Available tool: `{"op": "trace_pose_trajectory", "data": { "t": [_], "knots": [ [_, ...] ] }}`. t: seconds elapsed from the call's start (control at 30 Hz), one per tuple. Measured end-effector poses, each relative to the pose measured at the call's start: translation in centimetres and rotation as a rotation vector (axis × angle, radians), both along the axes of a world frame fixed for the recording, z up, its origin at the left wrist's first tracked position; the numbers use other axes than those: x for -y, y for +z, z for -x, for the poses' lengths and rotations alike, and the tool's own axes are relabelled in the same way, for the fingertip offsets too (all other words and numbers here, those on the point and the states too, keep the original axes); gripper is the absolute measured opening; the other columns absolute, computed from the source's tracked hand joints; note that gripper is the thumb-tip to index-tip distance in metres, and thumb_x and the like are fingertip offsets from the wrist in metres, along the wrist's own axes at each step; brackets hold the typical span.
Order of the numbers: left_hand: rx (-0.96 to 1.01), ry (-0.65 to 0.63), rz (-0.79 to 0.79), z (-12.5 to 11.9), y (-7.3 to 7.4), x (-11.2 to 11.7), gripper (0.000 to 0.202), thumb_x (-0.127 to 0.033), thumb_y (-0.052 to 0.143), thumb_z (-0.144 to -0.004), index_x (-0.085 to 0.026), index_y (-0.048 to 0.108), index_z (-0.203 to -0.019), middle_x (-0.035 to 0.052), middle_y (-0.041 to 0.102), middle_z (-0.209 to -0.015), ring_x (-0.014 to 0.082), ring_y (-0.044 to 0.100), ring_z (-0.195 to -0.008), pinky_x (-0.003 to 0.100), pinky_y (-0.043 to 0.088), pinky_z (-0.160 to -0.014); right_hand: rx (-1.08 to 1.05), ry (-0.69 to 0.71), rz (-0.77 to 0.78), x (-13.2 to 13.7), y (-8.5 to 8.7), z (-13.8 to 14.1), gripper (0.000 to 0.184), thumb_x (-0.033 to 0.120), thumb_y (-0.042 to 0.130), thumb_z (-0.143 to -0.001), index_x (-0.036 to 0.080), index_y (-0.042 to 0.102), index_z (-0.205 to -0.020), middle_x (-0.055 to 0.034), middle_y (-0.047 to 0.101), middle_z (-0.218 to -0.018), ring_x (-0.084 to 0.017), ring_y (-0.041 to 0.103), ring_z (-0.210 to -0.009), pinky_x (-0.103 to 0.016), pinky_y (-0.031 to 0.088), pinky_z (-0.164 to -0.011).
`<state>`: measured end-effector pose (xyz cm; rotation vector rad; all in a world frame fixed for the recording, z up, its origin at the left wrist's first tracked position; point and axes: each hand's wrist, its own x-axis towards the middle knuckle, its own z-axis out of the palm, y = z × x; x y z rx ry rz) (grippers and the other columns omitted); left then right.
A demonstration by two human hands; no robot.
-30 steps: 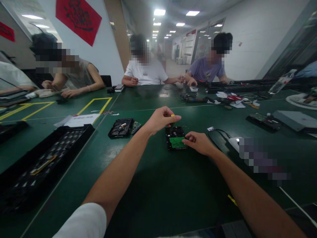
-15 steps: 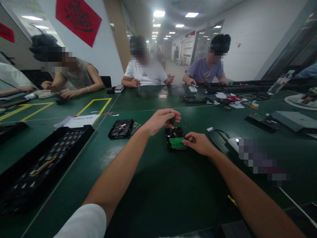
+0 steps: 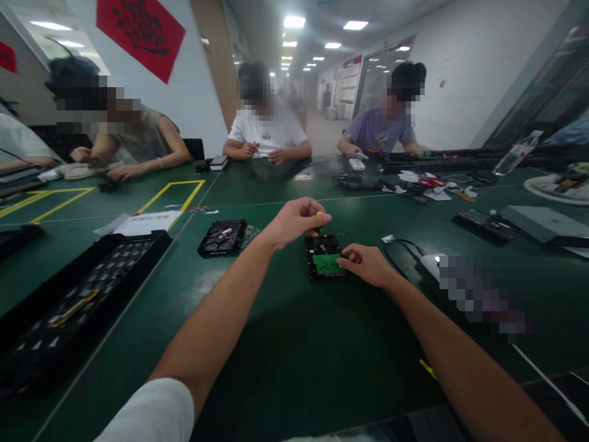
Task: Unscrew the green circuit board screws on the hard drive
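Note:
A black hard drive (image 3: 324, 244) with a green circuit board (image 3: 326, 264) facing up lies flat on the table ahead of me. My left hand (image 3: 298, 218) is over its far edge, fingers closed on a small screwdriver (image 3: 320, 214) with a yellow end; the tip is mostly hidden by the fingers. My right hand (image 3: 365, 263) grips the drive's right side, thumb at the board's edge. Tiny loose bits (image 3: 341, 234), probably screws, lie just beyond the drive. Another black drive (image 3: 221, 238) rests to the left, beside a loose circuit board (image 3: 250, 234).
A long black tray (image 3: 103, 276) occupies the left side, with papers (image 3: 150, 223) behind it. At right are a cabled white device (image 3: 431, 263), another drive (image 3: 483, 226) and a grey box (image 3: 543, 224). Cables (image 3: 352, 182) lie farther back. Several people sit across the table.
My left fingers have turned, and the yellow end of the screwdriver now shows between them. My right hand keeps its place on the drive. The person opposite has brought both hands together.

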<state>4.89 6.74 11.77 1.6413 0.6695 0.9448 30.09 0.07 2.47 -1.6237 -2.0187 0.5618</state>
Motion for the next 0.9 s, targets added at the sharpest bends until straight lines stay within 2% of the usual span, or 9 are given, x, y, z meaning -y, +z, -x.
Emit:
{"op": "trace_pose_trajectory", "data": {
  "t": [0.17,0.43,0.67,0.8,0.9],
  "knots": [
    [-0.007,0.026,-0.003,-0.3,-0.3,0.0,0.033,-0.035,0.086,-0.08,-0.016,0.06,-0.091,-0.0005,0.059,-0.079,0.009,0.056,-0.066,0.022,0.056,-0.057,0.006,-0.005,-0.008,0.0,0.1,0.1,0.035,0.053,0.07,-0.09,0.022,0.072,-0.104,-0.0007,0.073,-0.079,-0.015,0.063,-0.068,-0.028,0.044,-0.063],
    [0.083,-0.104,0.162,0.3,0.4,0.1,0.025,-0.035,0.072,-0.091,-0.017,0.064,-0.106,0.0089,0.07,-0.1,0.0191,0.068,-0.095,0.029,0.06,-0.072,0.009,0.008,-0.014,0.0,0.0,-0.1,0.036,0.054,0.069,-0.09,0.021,0.073,-0.104,-0.0018,0.073,-0.08,-0.016,0.063,-0.07,-0.028,0.044,-0.064],
    [0.078,-0.208,0.203,1.0,0.6,0.0,0.024,-0.034,0.065,-0.095,-0.015,0.071,-0.108,0.0145,0.07,-0.117,0.0241,0.069,-0.106,0.034,0.061,-0.079,-0.015,0.0,-0.019,0.1,-0.1,0.0,0.035,0.053,0.071,-0.089,0.021,0.073,-0.104,-0.0019,0.074,-0.081,-0.016,0.064,-0.069,-0.028,0.044,-0.063],
    [0.079,-0.206,0.206,0.9,0.6,0.0,0.027,-0.036,0.066,-0.094,-0.015,0.071,-0.109,0.0139,0.07,-0.113,0.0231,0.069,-0.104,0.034,0.061,-0.079,-0.019,-0.002,-0.017,0.1,-0.1,-0.1,0.035,0.054,0.07,-0.089,0.021,0.073,-0.104,-0.0021,0.074,-0.081,-0.016,0.064,-0.07,-0.028,0.045,-0.064],
    [0.036,-0.169,0.136,0.6,0.5,0.0,0.028,-0.04,0.072,-0.091,-0.015,0.069,-0.104,0.0103,0.07,-0.104,0.0193,0.068,-0.096,0.03,0.06,-0.074,-0.022,0.007,-0.024,0.1,-0.1,-0.1,0.036,0.055,0.069,-0.09,0.022,0.073,-0.103,-0.0022,0.073,-0.08,-0.016,0.064,-0.07,-0.028,0.045,-0.064]
  ]
}}
